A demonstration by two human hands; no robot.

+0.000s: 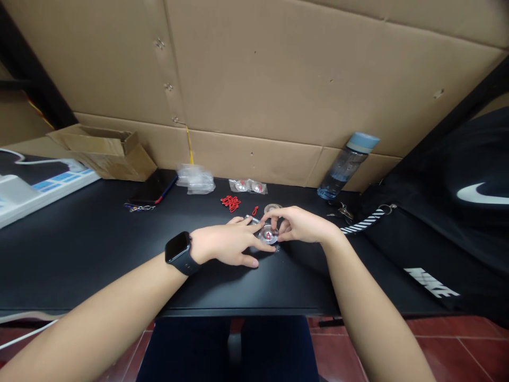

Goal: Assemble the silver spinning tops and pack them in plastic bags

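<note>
My left hand (234, 241), a black watch on its wrist, lies with fingers spread across a clear plastic bag on the black table. Between the fingers shows a clear round disc (268, 234) with a small red mark in its centre. My right hand (296, 225) bends over this disc from the right, its index finger at the upper edge and its thumb at the right edge. Just behind it rests another clear disc (272, 208), partly hidden by my right hand. A single red cord loop (255, 210) and a pile of red cord loops (231, 202) lie behind my left hand.
Two bagged discs (248, 186) lie at the back, with clear plastic bags (195, 179) farther left. A phone (154, 187), a cardboard box (109, 153) and a power strip (47, 191) occupy the left. A water bottle (345, 167), keys (345, 212) and a black bag (445, 223) stand right.
</note>
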